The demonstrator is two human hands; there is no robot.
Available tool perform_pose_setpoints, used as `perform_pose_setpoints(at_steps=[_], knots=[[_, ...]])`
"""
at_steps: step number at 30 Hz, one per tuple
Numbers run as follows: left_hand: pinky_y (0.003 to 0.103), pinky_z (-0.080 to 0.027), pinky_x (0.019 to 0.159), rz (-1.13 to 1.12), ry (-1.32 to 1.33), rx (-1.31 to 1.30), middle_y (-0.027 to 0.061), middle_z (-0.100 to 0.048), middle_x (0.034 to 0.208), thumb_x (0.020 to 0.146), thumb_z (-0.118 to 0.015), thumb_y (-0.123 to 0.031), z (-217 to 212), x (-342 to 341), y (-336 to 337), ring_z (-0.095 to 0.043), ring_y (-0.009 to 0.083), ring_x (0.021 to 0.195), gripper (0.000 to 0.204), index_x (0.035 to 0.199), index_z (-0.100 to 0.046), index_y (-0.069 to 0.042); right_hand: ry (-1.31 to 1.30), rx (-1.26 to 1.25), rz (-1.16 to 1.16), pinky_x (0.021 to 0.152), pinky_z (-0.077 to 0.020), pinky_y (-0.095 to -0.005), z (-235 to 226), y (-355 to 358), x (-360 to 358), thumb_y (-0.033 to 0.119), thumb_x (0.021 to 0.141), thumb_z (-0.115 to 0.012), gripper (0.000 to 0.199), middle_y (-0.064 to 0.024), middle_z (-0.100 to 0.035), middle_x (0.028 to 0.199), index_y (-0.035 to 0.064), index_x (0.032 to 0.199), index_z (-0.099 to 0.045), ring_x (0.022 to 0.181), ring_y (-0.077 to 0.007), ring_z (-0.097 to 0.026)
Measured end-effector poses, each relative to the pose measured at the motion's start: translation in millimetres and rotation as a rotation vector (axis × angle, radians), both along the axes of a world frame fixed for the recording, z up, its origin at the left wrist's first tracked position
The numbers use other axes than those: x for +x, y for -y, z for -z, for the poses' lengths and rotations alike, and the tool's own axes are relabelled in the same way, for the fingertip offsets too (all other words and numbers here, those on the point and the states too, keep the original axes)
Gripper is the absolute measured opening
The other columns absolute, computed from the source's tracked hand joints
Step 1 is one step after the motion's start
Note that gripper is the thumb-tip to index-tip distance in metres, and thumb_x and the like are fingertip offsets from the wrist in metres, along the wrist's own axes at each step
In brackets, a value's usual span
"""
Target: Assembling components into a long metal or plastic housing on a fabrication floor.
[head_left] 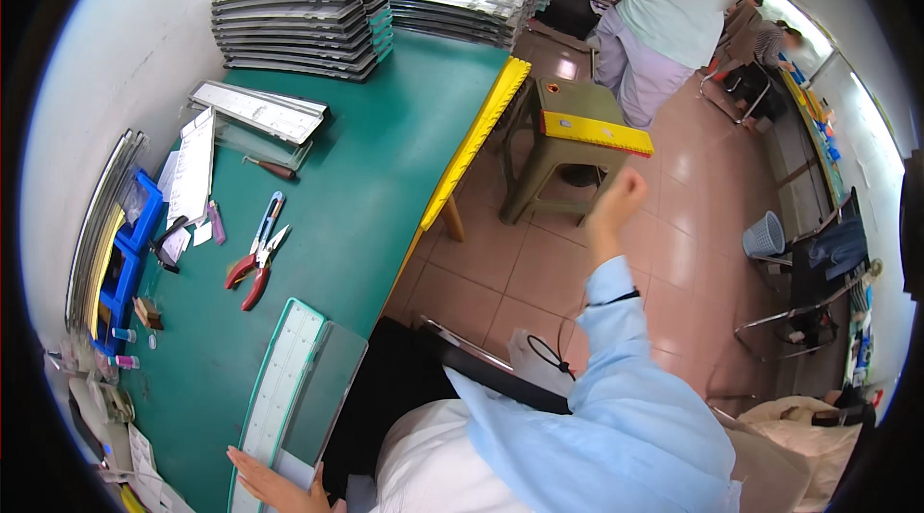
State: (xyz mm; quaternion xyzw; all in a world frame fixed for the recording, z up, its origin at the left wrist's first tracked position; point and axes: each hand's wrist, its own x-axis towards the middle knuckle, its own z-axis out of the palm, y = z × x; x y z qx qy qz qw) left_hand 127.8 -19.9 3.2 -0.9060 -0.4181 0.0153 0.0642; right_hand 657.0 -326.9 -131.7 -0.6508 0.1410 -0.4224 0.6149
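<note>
My left hand (274,486) lies across the near end of a long flat case (280,373), its fingers stretched out and its thumb apart. The case has a white ruled strip in a teal frame, and a clear panel (332,380) extends along its right side. Away from the table, my right hand (618,205) is raised over the floor with its fingers curled into a fist; whatever they hold, if anything, is hidden. On the green mat beyond the case rest red-handled pliers (258,266), a blue utility knife (269,221) and a screwdriver (270,167).
Stacked black-framed cases (298,27) stand at the table's far end. Blue bins (130,243) line the left wall. A yellow ruler-like strip (478,141) edges the table; a green stool (568,138) stands beyond. Another person (664,17) is at the far side.
</note>
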Motion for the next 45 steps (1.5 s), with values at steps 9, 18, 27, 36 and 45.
perform_pose_setpoints(at_steps=[9,18,27,36,45], knots=[[0.053,-0.031,0.108,0.068,0.134,0.105,0.033,-0.027,0.145,0.074,-0.076,-0.048,0,7,3,-0.032,0.0489,0.132,0.111,0.147,-0.014,0.007,-0.445,0.597,-0.274,0.097,-0.0383,-0.0416,189,239,154,0.04,0.093,-0.052,0.065,-0.018,-0.039,0.143,0.0033,0.143,-0.033,0.129,-0.0279,-0.043],[0.046,-0.034,0.108,0.022,0.03,0.1,0.0308,-0.032,0.143,0.073,-0.079,-0.04,5,37,6,-0.036,0.0441,0.13,0.105,0.148,-0.018,0.003,-0.454,-0.175,-0.332,0.108,-0.0311,-0.0386,198,331,234,-0.001,0.085,-0.046,0.065,-0.0194,-0.035,0.146,0.0058,0.147,-0.027,0.134,-0.0332,-0.037],[0.045,-0.032,0.108,-0.101,0.039,0.055,0.028,-0.033,0.144,0.079,-0.074,-0.035,-23,53,25,-0.036,0.0431,0.13,0.097,0.149,-0.017,0.0,-0.343,-0.437,-0.616,0.111,-0.0326,-0.0356,218,315,274,-0.024,0.073,-0.034,0.077,-0.0161,-0.037,0.144,0.0029,0.146,-0.027,0.133,-0.027,-0.038],[0.048,-0.019,0.114,0.008,0.195,0.033,0.0268,-0.018,0.153,0.07,-0.075,-0.047,1,13,9,-0.022,0.0438,0.14,0.108,0.148,-0.018,0.001,-0.498,0.377,-0.341,0.079,-0.0442,-0.0235,177,294,221,0.04,0.095,-0.05,0.044,-0.0014,-0.064,0.113,0.0068,0.122,-0.058,0.105,-0.0125,-0.059],[0.052,-0.02,0.112,0.009,0.296,0.037,0.0263,-0.022,0.151,0.067,-0.073,-0.054,11,14,3,-0.024,0.0444,0.138,0.108,0.146,-0.024,0.001,-0.385,0.035,-0.273,0.075,-0.0497,-0.031,109,436,96,0.038,0.096,-0.047,0.041,-0.0074,-0.065,0.104,0.0062,0.119,-0.06,0.08,-0.0138,-0.061]])
